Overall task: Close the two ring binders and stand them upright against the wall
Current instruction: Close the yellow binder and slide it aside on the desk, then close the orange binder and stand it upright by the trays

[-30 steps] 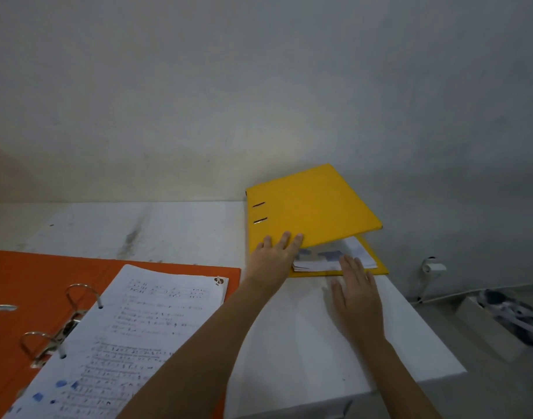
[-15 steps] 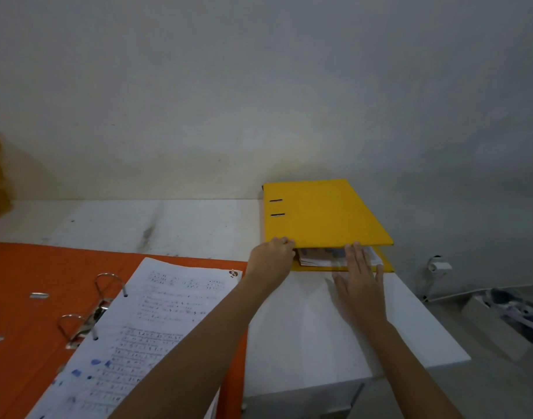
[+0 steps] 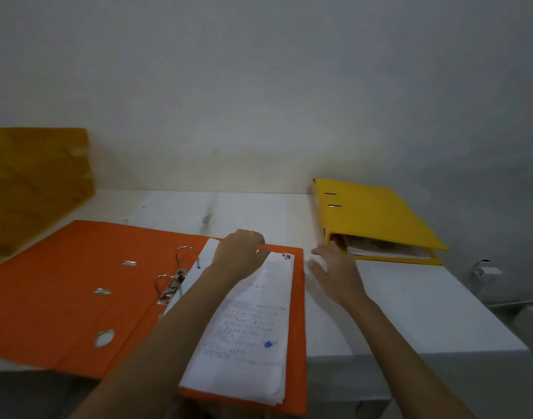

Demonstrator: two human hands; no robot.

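There are two binders on the table (image 3: 410, 313). The yellow binder (image 3: 377, 219) is shut but lies flat near the wall (image 3: 259, 86). The orange binder (image 3: 78, 285) lies wide open. The left hand (image 3: 241, 255) curls its fingers on the one stack of papers (image 3: 247, 334). The right hand (image 3: 334, 273) is flat, fingers apart, holding nothing. Neither binder stands up yet.

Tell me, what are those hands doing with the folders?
A person is tidying two ring binders on a white table. The yellow binder is shut and lies flat near the wall, not stood up yet. The orange binder lies wide open, rings up. The left hand rests on its stack of paper, and the right hand hovers between the two binders, holding nothing.
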